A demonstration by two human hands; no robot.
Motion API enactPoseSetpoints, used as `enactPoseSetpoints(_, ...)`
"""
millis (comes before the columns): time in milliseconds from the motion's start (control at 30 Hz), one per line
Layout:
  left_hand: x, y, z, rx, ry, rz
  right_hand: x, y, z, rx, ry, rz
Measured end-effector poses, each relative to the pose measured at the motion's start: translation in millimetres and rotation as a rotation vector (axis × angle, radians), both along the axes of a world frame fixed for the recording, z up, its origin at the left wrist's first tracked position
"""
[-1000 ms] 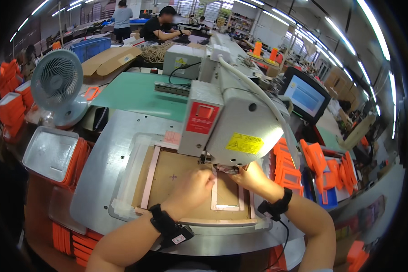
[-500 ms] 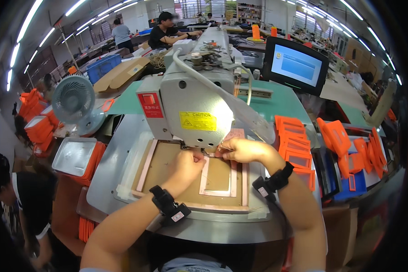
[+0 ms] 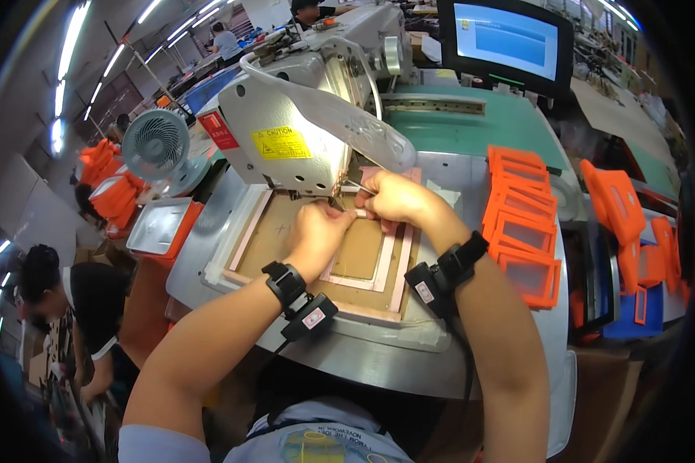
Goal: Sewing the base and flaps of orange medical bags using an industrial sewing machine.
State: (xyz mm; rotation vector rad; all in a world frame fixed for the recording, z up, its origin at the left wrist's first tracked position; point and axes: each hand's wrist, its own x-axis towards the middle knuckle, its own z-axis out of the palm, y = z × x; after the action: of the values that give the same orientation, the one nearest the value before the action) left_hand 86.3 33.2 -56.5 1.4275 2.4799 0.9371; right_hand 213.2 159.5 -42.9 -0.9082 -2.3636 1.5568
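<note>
Both my hands work under the head of a large grey sewing machine (image 3: pixel 274 116). My left hand (image 3: pixel 320 235) is closed in a pinch close to the needle area, resting over the brown template board (image 3: pixel 282 251); whatever its fingertips hold is too small to make out. On the other side of the needle, my right hand (image 3: pixel 394 199) is closed round what looks like a thin metal tool (image 3: pixel 357 185), its tip pointing toward the needle. Pinkish-white strips (image 3: pixel 381 266) form a smaller rectangle within the board's frame. The fingers partly hide this rectangle's far side.
Orange frames (image 3: pixel 523 224) lie overlapped to the right, with more orange pieces (image 3: pixel 614 201) beyond. At left stand a fan (image 3: pixel 156 143) and a tray (image 3: pixel 160 226) on an orange stack. A monitor (image 3: pixel 506 38) stands behind. A person (image 3: pixel 81 309) bends over at far left.
The view has turned and shifted, so the machine appears tilted and further left. Both hands remain at the needle area, and the thin metal tool at my right hand shows more clearly.
</note>
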Motion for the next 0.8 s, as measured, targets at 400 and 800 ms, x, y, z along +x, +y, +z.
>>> enactPoseSetpoints(400,-18,8,-19,0.064,-0.249,-0.029,0,8,-15,-0.246,0.124,-0.068)
enactPoseSetpoints(800,-17,0,-20,0.085,-0.307,-0.081,-24,-15,-10,-0.14,0.159,-0.125)
